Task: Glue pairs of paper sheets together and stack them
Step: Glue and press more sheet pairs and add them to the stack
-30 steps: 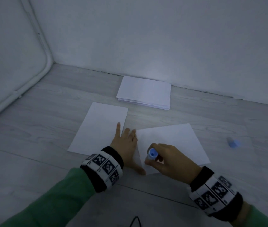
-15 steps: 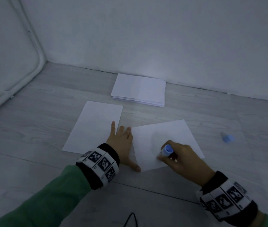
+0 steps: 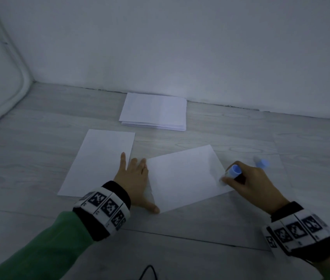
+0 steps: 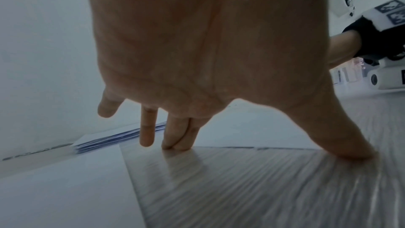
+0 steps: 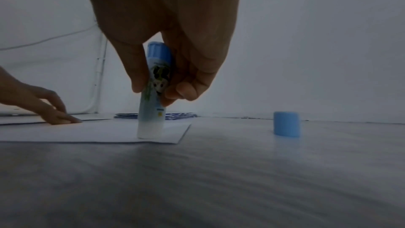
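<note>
Nearest the camera, two green sleeves [image 3: 39,245] end in black cuffs wrapped by white wristbands [image 3: 101,207] printed with square black-and-white markers; a thin dark cable [image 3: 148,271] loops at the bottom edge of the head view. The floor [image 3: 200,229] is pale grey board with a fine wood grain and a straight seam running across it. The left hand [image 3: 134,178] lies flat with its fingers straight and spread; its fingertips [image 4: 175,145] and thumb press down at the left edge of a smooth white sheet [image 3: 182,176] that lies skewed on the boards; the little finger reaches over a second sheet [image 3: 99,162] just beside it, a flat rectangle lying straight. The right hand [image 3: 255,182] is curled round a glue stick [image 5: 154,93], pinching the slim cylinder between thumb and fingers; the tube stands upright with its white end on the skewed sheet near the right corner, its ribbed blue base uppermost and a printed picture on its barrel. Just right of that hand, on bare floor and apart from the paper, stands a short round blue cap [image 5: 286,124]. Farther back a neat pile of paper [image 3: 154,111] rests close to the plain white wall [image 3: 180,47], its layered edges showing as thin lines; a rounded white pipe [image 3: 23,77] bends down the left wall.
</note>
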`<state>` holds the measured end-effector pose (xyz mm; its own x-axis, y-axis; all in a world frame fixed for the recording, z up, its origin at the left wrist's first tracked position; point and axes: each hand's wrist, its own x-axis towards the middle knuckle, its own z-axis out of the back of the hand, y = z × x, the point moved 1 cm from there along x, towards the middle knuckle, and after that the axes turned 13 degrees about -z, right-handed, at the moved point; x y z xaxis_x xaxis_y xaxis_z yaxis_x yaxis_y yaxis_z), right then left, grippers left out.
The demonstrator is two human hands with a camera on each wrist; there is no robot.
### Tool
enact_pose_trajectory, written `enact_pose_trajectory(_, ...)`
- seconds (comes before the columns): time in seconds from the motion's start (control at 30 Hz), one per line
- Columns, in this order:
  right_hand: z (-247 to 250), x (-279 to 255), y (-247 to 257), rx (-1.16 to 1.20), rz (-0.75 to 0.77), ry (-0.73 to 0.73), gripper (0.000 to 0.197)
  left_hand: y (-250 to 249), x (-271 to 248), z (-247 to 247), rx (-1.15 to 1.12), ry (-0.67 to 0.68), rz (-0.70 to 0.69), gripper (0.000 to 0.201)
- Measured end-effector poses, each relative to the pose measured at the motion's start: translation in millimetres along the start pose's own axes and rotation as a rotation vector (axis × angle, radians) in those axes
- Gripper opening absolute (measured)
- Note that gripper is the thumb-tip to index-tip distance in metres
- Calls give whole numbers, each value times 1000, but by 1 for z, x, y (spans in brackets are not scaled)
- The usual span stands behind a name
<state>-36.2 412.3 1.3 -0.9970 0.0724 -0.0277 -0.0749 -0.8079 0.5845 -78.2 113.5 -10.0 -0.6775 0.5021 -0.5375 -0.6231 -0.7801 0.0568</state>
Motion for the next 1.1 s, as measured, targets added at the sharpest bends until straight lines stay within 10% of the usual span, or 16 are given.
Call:
enact_pose_trajectory(0.2,17,6,-6,-19,-51,-156,20,3,1,10,24,28,-30,131)
enact_pose_trajectory(0.53,23,62,10,144,-120,-161,22,-46,55,83,80,-298,-196,46)
enact_pose_trajectory(0.73,21,82,-1,158,-236,-297,25,-86,100,80,19,-195,-578,58)
enact_pose_trajectory(1.1,19,88,-12,64,-141,-109,25,-80,121,69,92,-158,-606,68)
